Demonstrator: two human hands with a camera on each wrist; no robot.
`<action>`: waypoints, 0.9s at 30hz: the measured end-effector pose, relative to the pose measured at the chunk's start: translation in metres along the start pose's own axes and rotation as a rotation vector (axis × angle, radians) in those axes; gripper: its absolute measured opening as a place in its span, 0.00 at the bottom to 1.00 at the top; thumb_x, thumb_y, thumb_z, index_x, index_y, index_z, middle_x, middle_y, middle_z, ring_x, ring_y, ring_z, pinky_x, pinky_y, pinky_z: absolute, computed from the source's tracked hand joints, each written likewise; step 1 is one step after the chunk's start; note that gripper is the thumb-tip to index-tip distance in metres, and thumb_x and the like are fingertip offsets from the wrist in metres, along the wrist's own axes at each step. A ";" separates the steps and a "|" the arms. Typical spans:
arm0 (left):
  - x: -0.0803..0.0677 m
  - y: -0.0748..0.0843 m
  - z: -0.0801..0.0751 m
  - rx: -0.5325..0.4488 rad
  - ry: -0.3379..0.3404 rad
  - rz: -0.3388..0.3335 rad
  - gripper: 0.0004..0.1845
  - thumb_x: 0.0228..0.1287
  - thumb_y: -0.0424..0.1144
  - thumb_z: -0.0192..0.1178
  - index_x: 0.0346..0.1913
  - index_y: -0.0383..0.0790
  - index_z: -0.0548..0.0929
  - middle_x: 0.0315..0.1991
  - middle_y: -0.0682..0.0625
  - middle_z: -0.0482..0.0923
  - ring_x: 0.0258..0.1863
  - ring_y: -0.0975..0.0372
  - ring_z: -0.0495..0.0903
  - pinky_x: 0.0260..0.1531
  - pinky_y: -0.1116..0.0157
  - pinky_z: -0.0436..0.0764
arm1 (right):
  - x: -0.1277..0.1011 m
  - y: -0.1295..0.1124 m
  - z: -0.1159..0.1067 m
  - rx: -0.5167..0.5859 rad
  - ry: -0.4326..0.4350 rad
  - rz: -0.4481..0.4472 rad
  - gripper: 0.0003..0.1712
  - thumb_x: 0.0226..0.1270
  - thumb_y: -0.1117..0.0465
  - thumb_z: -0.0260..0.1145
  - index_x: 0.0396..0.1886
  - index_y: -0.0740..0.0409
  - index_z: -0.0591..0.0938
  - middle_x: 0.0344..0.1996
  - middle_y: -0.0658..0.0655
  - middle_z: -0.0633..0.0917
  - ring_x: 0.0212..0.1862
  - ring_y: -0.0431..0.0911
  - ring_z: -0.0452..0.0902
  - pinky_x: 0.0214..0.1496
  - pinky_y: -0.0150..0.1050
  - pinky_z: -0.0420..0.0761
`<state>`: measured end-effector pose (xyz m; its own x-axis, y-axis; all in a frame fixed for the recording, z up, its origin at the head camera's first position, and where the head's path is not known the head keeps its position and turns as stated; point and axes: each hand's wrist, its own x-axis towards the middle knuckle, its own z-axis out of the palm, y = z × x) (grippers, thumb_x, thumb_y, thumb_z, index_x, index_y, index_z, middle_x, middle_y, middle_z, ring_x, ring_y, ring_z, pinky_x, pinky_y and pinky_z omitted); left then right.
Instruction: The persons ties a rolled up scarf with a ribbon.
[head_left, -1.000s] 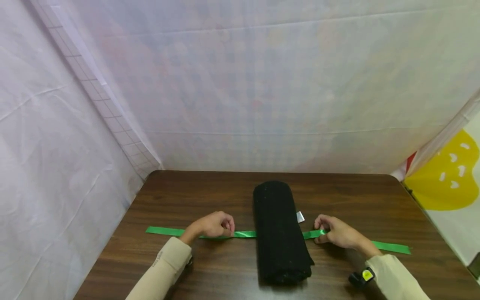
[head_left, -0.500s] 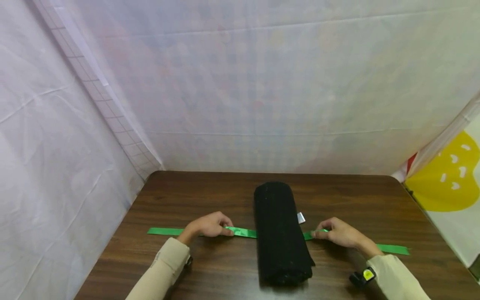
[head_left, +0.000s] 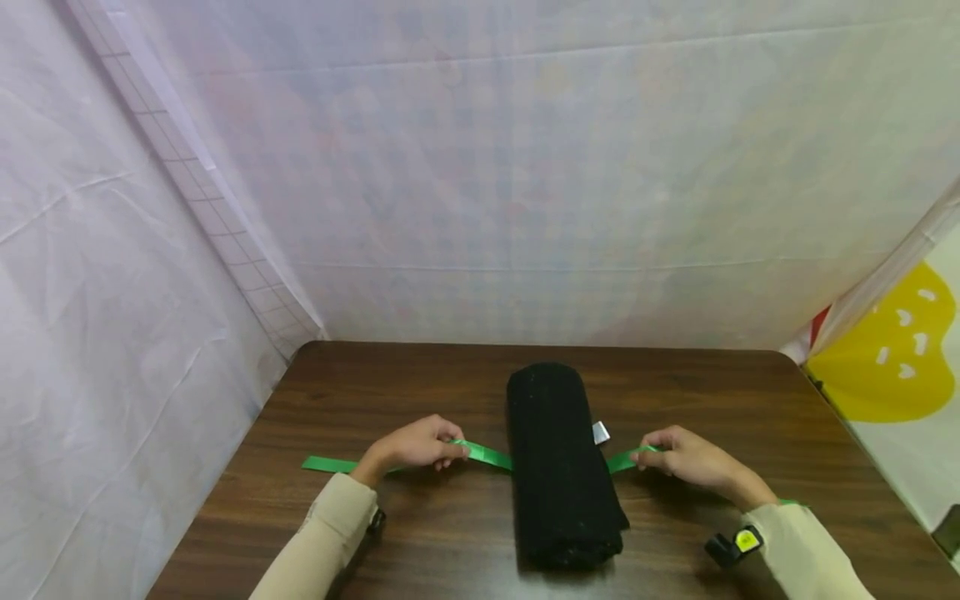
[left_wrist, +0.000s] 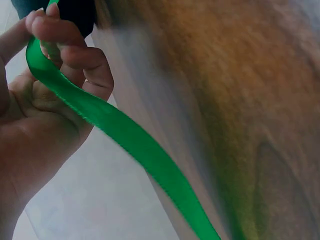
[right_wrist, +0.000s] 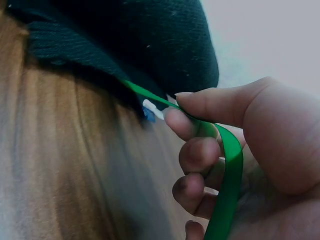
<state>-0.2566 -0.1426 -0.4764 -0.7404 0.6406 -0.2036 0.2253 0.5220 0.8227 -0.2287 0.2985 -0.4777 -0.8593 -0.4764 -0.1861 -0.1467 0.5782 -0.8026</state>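
A rolled black cloth (head_left: 562, 467) lies lengthwise on the table. A green ribbon (head_left: 491, 457) passes beneath it and comes out on both sides. Left of the roll, my left hand (head_left: 422, 442) pinches the ribbon between thumb and index finger, lifted off the table. My right hand (head_left: 693, 458) does the same on the right side; in the right wrist view the thumb and index finger clasp the ribbon (right_wrist: 230, 165) close to the roll. In the left wrist view the ribbon (left_wrist: 135, 140) trails down past the palm. The ribbon's middle is hidden under the roll.
The brown wooden table (head_left: 397, 383) has its far edge against a pale curtain (head_left: 480, 208). A small white tag (head_left: 601, 432) sticks out from the roll's right side. At the far right hangs a yellow shape (head_left: 892, 358) on white fabric.
Both hands have taken pinches on the ribbon and raised it, so it now slopes up from each side of the roll. Its outer ends have slid inward. The roll stays put.
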 end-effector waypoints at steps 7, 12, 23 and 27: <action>0.001 0.007 -0.011 -0.031 0.045 0.002 0.17 0.72 0.44 0.58 0.39 0.29 0.83 0.17 0.55 0.68 0.17 0.65 0.65 0.19 0.70 0.65 | 0.004 -0.011 -0.007 -0.008 0.014 0.004 0.19 0.72 0.53 0.62 0.31 0.66 0.80 0.21 0.49 0.73 0.24 0.40 0.68 0.26 0.34 0.66; 0.004 0.014 -0.017 -0.082 0.055 0.003 0.20 0.73 0.47 0.58 0.41 0.29 0.83 0.15 0.56 0.64 0.15 0.65 0.60 0.18 0.69 0.62 | 0.006 -0.022 -0.013 0.009 0.004 0.010 0.22 0.72 0.52 0.62 0.32 0.69 0.78 0.18 0.48 0.72 0.23 0.40 0.66 0.24 0.33 0.64; 0.010 0.033 -0.017 -0.180 0.084 -0.007 0.18 0.71 0.50 0.59 0.43 0.37 0.86 0.13 0.56 0.58 0.13 0.64 0.54 0.18 0.66 0.59 | 0.009 -0.037 -0.022 -0.026 0.024 -0.039 0.21 0.73 0.50 0.62 0.32 0.66 0.80 0.19 0.49 0.78 0.23 0.44 0.71 0.25 0.34 0.69; 0.014 0.040 -0.014 -0.217 0.089 -0.001 0.15 0.71 0.50 0.59 0.42 0.41 0.86 0.13 0.56 0.57 0.14 0.63 0.53 0.22 0.63 0.61 | 0.008 -0.042 -0.022 -0.022 0.029 -0.034 0.18 0.73 0.50 0.62 0.31 0.60 0.81 0.20 0.52 0.80 0.25 0.45 0.73 0.27 0.36 0.71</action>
<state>-0.2668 -0.1203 -0.4395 -0.7956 0.5830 -0.1646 0.0902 0.3828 0.9194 -0.2408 0.2851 -0.4331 -0.8673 -0.4769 -0.1423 -0.1867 0.5769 -0.7952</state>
